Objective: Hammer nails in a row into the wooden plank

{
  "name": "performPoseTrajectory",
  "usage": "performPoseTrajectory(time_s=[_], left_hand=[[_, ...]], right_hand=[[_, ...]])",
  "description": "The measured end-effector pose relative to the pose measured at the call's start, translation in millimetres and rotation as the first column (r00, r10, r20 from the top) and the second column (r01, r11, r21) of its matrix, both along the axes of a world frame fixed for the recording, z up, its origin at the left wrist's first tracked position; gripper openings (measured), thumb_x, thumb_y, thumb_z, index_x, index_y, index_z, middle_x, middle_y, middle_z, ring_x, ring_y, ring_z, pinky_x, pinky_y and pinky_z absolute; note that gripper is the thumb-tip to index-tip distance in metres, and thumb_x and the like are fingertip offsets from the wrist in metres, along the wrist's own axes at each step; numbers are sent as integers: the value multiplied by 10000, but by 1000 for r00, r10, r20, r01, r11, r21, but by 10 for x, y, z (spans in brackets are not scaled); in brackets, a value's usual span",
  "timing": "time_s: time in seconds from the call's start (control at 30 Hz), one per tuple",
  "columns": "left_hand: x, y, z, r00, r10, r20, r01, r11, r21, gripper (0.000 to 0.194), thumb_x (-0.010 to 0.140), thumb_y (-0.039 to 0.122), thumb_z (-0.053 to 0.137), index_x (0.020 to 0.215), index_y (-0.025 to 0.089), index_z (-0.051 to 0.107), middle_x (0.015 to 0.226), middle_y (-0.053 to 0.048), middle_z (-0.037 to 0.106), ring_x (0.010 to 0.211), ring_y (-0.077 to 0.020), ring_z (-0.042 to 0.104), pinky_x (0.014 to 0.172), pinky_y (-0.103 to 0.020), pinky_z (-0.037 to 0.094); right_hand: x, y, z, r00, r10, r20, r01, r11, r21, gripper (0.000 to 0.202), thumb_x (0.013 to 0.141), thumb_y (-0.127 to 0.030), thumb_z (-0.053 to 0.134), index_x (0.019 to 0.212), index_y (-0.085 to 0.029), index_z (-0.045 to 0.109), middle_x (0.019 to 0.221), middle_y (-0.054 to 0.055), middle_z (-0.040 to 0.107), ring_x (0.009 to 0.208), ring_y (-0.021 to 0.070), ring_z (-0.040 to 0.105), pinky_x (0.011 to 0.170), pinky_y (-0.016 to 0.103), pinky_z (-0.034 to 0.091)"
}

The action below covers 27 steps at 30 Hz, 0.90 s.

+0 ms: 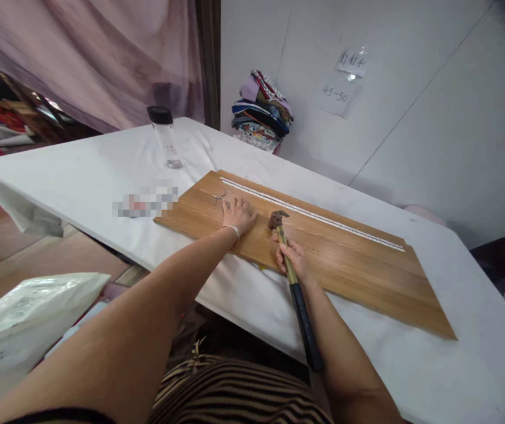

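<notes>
A wooden board [358,277] lies flat, with a small pile of nails [221,196] toward its left end. Palm down on the wood, my left hand [239,215] has its thumb and fingers apart, right beside the nails and seemingly touching them. My right hand [294,258] is wrapped round the upper handle of a claw hammer [297,294], whose rusty head [275,220] is just above or on the board. The black grip of the hammer points back toward my body. A few small dark marks or holes show in the wood right of my right hand.
A long white measuring strip [309,211] runs along the board's far edge. The board rests on a white-covered table [80,159]. A bottle with a black lid [166,138] stands at the back left, near a blurred item [144,200]. Folded cloths [261,112] are stacked by the wall.
</notes>
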State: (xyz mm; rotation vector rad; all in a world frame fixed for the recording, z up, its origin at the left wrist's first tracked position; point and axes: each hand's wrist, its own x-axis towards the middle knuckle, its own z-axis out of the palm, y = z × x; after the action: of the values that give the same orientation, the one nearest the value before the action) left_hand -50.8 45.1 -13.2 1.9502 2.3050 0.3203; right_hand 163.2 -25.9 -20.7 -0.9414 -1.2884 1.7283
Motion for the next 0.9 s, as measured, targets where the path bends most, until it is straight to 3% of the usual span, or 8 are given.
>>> performPoseTrajectory(time_s=[0.9], left_hand=[[-6,16,-21,1000,2,-9,-2,1000,18,583,1044,499,354,1435,163,627,1622,-204,530,1549,-369,392,1270,-623,263]], right_hand=[[9,-4,-3,1000,11,-6,-11,1000,13,480,765,-565,766,1055,-215,614,523,-117,546,343,86,424,365,223,270]])
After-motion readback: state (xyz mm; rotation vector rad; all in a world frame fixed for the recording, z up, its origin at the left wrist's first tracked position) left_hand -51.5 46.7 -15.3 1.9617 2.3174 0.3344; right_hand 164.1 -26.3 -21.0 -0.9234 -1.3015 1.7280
